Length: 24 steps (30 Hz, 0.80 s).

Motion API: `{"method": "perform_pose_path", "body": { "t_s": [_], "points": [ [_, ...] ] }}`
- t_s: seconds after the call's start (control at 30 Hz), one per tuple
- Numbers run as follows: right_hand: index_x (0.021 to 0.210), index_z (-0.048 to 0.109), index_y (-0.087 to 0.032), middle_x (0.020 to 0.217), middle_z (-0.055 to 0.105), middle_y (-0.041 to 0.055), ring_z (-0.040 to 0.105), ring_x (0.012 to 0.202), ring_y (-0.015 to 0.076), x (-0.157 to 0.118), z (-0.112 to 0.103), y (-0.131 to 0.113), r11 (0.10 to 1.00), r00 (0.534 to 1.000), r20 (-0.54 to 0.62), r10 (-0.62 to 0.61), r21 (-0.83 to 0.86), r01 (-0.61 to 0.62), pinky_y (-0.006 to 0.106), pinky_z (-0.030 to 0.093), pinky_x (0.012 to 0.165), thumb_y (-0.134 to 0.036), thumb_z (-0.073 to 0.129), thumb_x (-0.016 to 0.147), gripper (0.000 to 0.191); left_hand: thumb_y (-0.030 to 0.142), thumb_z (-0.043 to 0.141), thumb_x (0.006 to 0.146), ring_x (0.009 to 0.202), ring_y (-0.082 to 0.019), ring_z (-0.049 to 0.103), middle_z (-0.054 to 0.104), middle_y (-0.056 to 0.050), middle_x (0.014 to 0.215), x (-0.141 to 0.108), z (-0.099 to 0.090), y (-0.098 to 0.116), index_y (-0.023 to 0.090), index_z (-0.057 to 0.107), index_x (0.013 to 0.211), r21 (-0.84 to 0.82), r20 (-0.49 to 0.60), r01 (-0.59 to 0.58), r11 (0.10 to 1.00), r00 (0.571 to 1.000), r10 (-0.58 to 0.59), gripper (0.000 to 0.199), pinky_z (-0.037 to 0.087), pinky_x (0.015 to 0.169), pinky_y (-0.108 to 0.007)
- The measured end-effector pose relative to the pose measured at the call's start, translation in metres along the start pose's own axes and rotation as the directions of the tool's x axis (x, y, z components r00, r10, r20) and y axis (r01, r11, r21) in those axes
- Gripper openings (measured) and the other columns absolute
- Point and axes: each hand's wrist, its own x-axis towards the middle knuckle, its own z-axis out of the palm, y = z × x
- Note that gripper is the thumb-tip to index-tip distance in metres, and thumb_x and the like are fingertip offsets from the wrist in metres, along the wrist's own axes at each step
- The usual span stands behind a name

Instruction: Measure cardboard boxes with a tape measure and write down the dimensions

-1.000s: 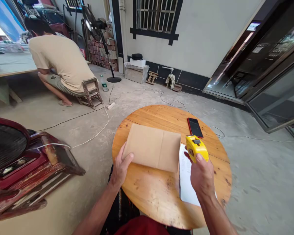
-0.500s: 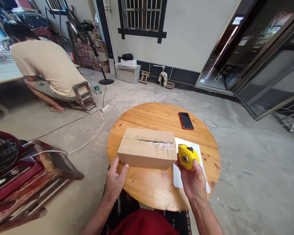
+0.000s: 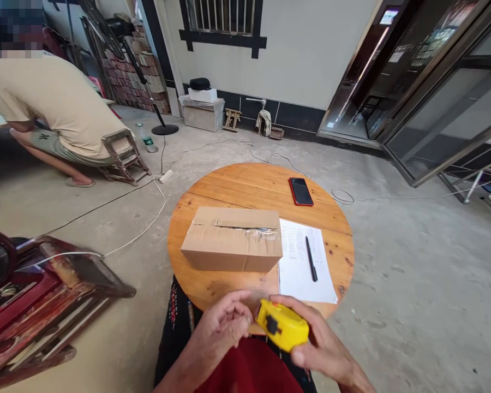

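Observation:
My right hand (image 3: 327, 344) is wrapped round a yellow tape measure (image 3: 288, 327), holding it low over the near edge of the round table, in front of my lap. Close to the tape measure's left end is my left hand (image 3: 219, 330), its fingers curled in towards the thumb; whether they pinch anything is too small to make out. Beyond both hands a taped cardboard box (image 3: 233, 245) rests on the wooden table (image 3: 237, 188). Right of the box lies a sheet of paper (image 3: 294, 273) with writing, and on it a black pen (image 3: 311, 259).
A red-edged phone (image 3: 300, 191) lies at the table's far right. On the left are a wooden chair (image 3: 77, 273) with a dark red fan and a person (image 3: 61, 109) on a small stool (image 3: 125, 155). Cables (image 3: 147, 226) run across the floor; a glass door (image 3: 445, 114) stands at right.
My left hand has left the box and come beside the tape measure. My right hand has brought the tape measure down towards me, uncovering the paper and pen. The view has shifted slightly.

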Motion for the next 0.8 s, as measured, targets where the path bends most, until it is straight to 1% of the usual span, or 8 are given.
{"method": "perform_pose_path", "body": {
  "t_s": [0.1,0.2,0.3,0.4,0.47,0.57,0.67,0.8],
  "points": [
    [0.135,0.057,-0.026,0.137,0.058,0.0103,0.052,0.126,0.0373,-0.008,0.004,0.012,0.995,0.999,0.012,0.045,-0.093,-0.044,0.047,0.038,0.105,-0.050,0.082,0.064,0.079,0.057,0.065,0.080,0.059,-0.011,0.053,0.058,0.000,0.073,0.005,0.000,-0.004,0.014,0.062,0.112,-0.070,0.167,0.171,0.983,0.973,-0.157,0.053,0.046,0.055,-0.023],
    [0.134,0.058,-0.025,0.136,0.058,0.0108,0.050,0.127,0.0383,-0.012,0.005,0.022,0.989,0.997,-0.012,0.074,-0.125,-0.075,0.048,0.038,0.105,-0.054,0.080,0.063,0.080,0.065,0.065,0.077,0.056,-0.010,0.049,0.054,0.001,0.071,0.006,-0.003,-0.015,0.014,0.062,0.097,0.000,0.207,0.212,0.977,0.956,-0.208,0.056,0.042,0.049,-0.022],
    [0.133,0.057,-0.024,0.128,0.061,0.0103,0.055,0.119,0.0364,-0.011,0.008,0.021,0.991,0.996,0.032,0.086,-0.106,-0.082,0.046,0.042,0.100,-0.057,0.078,0.063,0.080,0.070,0.061,0.077,0.051,-0.009,0.049,0.059,-0.001,0.071,0.005,-0.006,-0.023,0.014,0.059,0.090,0.039,0.233,0.247,0.968,0.940,-0.250,0.058,0.040,0.048,-0.022],
    [0.131,0.056,-0.023,0.120,0.064,0.0074,0.059,0.110,0.0317,-0.007,0.014,0.013,0.985,0.989,0.084,0.125,-0.132,-0.113,0.041,0.045,0.095,-0.054,0.079,0.062,0.079,0.068,0.064,0.074,0.049,-0.010,0.050,0.061,-0.001,0.064,0.005,-0.006,-0.026,0.016,0.053,0.082,0.043,0.220,0.296,0.954,0.929,-0.298,0.054,0.041,0.049,-0.023],
    [0.128,0.057,-0.025,0.120,0.065,0.0048,0.059,0.109,0.0290,-0.005,0.020,0.006,0.965,0.981,0.093,0.170,-0.217,-0.147,0.038,0.046,0.095,-0.043,0.081,0.059,0.075,0.062,0.066,0.073,0.050,-0.011,0.052,0.060,0.001,0.060,0.005,-0.002,-0.026,0.018,0.051,0.077,0.042,0.237,0.317,0.948,0.918,-0.317,0.047,0.042,0.051,-0.023],
    [0.132,0.056,-0.031,0.130,0.061,0.0028,0.056,0.117,0.0275,-0.002,0.026,0.002,0.917,0.968,0.134,0.210,-0.370,-0.148,0.037,0.043,0.101,-0.025,0.081,0.058,0.078,0.052,0.069,0.073,0.048,-0.011,0.053,0.058,0.003,0.055,0.005,0.003,-0.026,0.019,0.049,0.074,0.060,0.278,0.354,0.933,0.892,-0.356,0.038,0.043,0.051,-0.023],
    [0.138,0.051,-0.035,0.138,0.057,0.0028,0.053,0.124,0.0292,-0.004,0.021,0.001,0.859,0.952,0.149,0.266,-0.485,-0.165,0.038,0.040,0.106,-0.022,0.081,0.059,0.086,0.048,0.070,0.073,0.046,-0.010,0.050,0.056,0.003,0.051,0.005,-0.004,-0.021,0.018,0.049,0.068,-0.013,0.234,0.333,0.943,0.918,-0.321,0.037,0.040,0.049,-0.021],
    [0.136,0.055,-0.036,0.133,0.060,0.0025,0.056,0.116,0.0311,-0.011,0.003,-0.012,0.782,0.909,0.104,0.403,-0.556,-0.282,0.040,0.044,0.100,-0.025,0.080,0.059,0.081,0.053,0.073,0.074,0.045,-0.009,0.048,0.055,0.002,0.056,0.001,-0.041,-0.003,0.017,0.052,0.064,-0.267,0.124,0.201,0.943,0.977,-0.174,0.043,0.037,0.044,-0.020]
  ]
}}
